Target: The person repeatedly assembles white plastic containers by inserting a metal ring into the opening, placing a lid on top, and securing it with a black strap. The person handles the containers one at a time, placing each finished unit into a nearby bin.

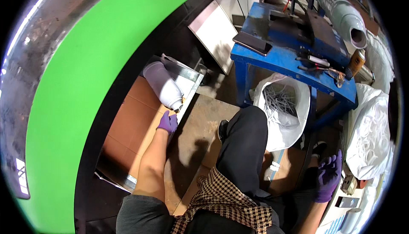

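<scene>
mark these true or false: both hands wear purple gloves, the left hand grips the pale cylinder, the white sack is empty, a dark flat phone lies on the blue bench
1. Both hands wear purple gloves: true, left hand and right hand.
2. The left hand grips the pale grey rounded cylinder: false, it rests just below it on the metal tray.
3. The white plastic sack is empty: false, it holds thin grey rods.
4. A dark flat phone lies on the blue metal bench: true.
</scene>
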Motion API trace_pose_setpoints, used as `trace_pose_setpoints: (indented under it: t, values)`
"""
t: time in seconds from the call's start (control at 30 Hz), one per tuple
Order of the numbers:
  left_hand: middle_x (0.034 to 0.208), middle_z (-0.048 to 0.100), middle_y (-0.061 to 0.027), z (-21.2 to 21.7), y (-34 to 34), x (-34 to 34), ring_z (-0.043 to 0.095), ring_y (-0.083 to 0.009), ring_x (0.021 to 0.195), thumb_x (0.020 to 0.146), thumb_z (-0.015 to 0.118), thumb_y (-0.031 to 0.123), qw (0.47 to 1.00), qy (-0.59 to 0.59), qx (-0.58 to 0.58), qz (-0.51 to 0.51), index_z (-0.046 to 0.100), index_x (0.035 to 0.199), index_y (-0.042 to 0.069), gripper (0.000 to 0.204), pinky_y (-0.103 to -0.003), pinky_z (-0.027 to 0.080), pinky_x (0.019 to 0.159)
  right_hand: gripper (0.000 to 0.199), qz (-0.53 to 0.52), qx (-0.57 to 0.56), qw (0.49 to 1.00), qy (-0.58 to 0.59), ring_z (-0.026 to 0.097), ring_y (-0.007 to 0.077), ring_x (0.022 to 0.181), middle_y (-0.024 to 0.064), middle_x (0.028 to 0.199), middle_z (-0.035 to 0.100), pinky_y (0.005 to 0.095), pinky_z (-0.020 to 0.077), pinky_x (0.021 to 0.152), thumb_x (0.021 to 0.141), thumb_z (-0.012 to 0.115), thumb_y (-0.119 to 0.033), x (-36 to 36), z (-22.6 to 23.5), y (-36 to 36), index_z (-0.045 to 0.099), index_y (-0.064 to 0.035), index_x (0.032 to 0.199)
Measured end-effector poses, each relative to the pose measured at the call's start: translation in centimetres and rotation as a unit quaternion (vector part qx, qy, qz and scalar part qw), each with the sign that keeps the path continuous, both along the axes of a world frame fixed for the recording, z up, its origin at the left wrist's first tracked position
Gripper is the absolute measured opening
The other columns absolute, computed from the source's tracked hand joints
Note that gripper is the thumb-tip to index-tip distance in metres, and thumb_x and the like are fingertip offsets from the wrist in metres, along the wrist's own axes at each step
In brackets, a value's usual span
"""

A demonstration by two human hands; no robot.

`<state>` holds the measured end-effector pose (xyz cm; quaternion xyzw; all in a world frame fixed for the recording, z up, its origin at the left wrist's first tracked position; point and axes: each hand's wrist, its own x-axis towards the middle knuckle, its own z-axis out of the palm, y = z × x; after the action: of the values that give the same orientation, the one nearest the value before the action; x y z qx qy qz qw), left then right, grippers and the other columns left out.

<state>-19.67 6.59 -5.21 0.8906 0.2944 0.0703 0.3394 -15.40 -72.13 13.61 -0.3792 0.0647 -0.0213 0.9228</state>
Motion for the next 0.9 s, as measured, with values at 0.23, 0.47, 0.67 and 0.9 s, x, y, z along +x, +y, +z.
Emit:
trace_pose_setpoints:
  t: [0.23,0.47,0.67,0.9]
  values:
    - [0.118,0.073,-0.0161,-0.8,1.1,9.2,0.069,-0.0298,0.107,0.098,0.052,0.028,0.779,0.405,0.407,-0.254,0.062,0.125,0.002,0.038,-0.041,0.050,0.096,0.043,-0.041,-0.076,0.996,0.019,0.056,0.0132,0.108,-0.0013,0.120,0.060,0.0308,0.0458,0.097,0.111,0.046,-0.023,-3.5,0.4,-3.7,0.049,-0.0101,0.152]
    - [0.088,0.066,-0.0048,0.8,7.3,4.9,0.060,-0.0171,0.072,0.100,0.049,0.033,0.877,0.184,0.428,-0.117,0.067,0.098,0.011,0.029,-0.033,0.046,0.061,0.036,-0.104,-0.036,0.991,0.076,0.058,0.0136,0.093,-0.0019,0.105,0.065,0.0314,0.0462,0.086,0.107,0.055,-0.019,-4.0,0.5,-2.1,0.059,-0.0096,0.142]
    - [0.091,0.069,-0.0070,9.3,17.5,-3.5,0.064,-0.0169,0.067,0.101,0.054,0.024,0.975,0.064,0.033,0.212,0.068,0.111,0.011,0.022,-0.034,0.048,0.053,0.034,-0.076,0.008,0.992,0.097,0.056,0.0143,0.088,-0.0016,0.098,0.063,0.0304,0.0463,0.081,0.107,0.057,-0.023,-2.9,1.1,3.2,0.060,-0.0080,0.138]
    - [0.118,0.069,-0.0076,6.9,18.0,-9.0,0.069,-0.0180,0.095,0.105,0.050,0.054,0.852,-0.111,-0.455,0.235,0.063,0.125,0.007,0.052,-0.025,0.056,0.073,0.030,-0.069,0.065,0.987,0.131,0.059,0.0155,0.085,-0.0003,0.093,0.063,0.0296,0.0476,0.076,0.105,0.060,-0.022,-2.6,0.7,5.0,0.061,-0.0078,0.132]
